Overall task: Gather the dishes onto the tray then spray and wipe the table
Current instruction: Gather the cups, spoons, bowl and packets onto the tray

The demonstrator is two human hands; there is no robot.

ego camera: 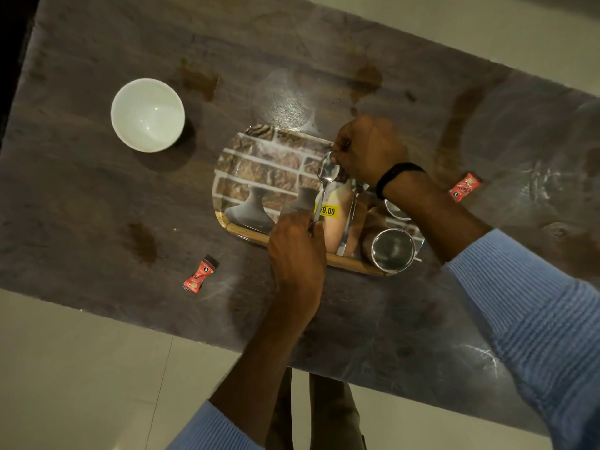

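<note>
A printed tray (259, 170) with a brick pattern lies mid-table. My left hand (297, 254) grips the handle of a steel spoon (326, 177) held over the tray. My right hand (367, 147) pinches the rim of that spoon's bowl. A second utensil (349, 222) lies on the tray beside it. One steel cup (391, 250) stands at the tray's near right corner; another steel cup (396, 211) is half hidden under my right wrist. A white bowl (147, 115) sits on the table left of the tray.
Two red sachets lie on the table, one (198, 276) near the front edge and one (464, 187) right of the tray. Brown spill stains (143, 243) mark the dark table (97, 203). Pale floor tiles surround the table.
</note>
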